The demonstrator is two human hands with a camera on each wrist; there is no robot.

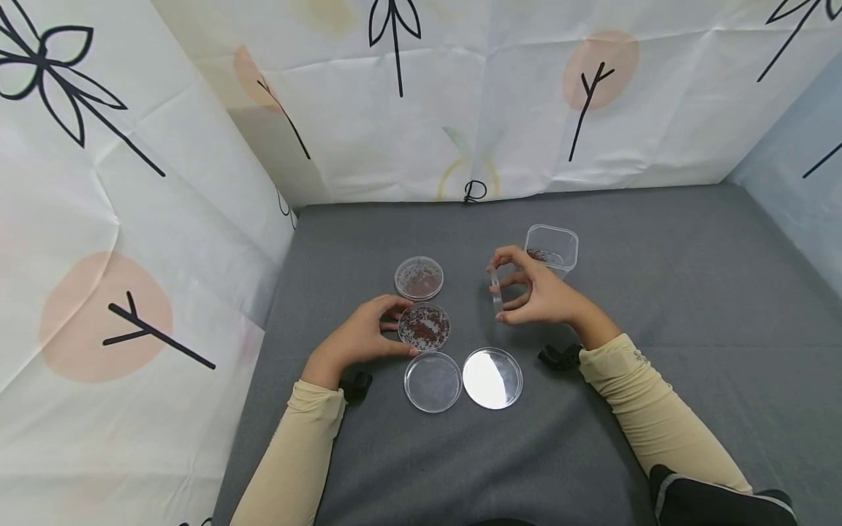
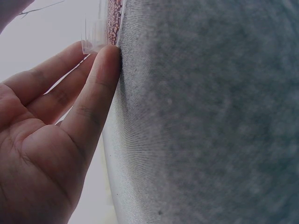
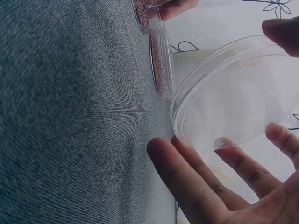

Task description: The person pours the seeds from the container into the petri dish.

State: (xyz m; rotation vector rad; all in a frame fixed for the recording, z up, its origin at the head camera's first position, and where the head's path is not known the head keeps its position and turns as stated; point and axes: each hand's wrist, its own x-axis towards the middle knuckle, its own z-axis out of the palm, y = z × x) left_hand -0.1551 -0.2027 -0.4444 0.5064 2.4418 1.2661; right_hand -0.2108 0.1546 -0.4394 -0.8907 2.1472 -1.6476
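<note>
My left hand (image 1: 362, 334) holds a round petri dish (image 1: 424, 326) by its sides, thumb at the near edge and fingers at the far edge. Reddish-brown granules (image 2: 113, 23) are spread inside that dish, which sits on the cloth. Raised above the cloth, a clear petri dish piece (image 3: 229, 102) stands on edge in my right hand (image 1: 542, 296), pinched between thumb and fingers; whether it is a lid or a base I cannot tell. Just beyond the left hand's dish lies another petri dish (image 1: 419, 278) with similar granules.
Two clear round dish pieces (image 1: 433, 382) lie side by side nearer me, the right one (image 1: 492, 378) reflecting light. Behind my right hand stands a clear plastic tub (image 1: 564, 256) with some granules in it. Grey cloth (image 1: 691, 292) covers the table; patterned white sheets (image 1: 513, 131) hang around it.
</note>
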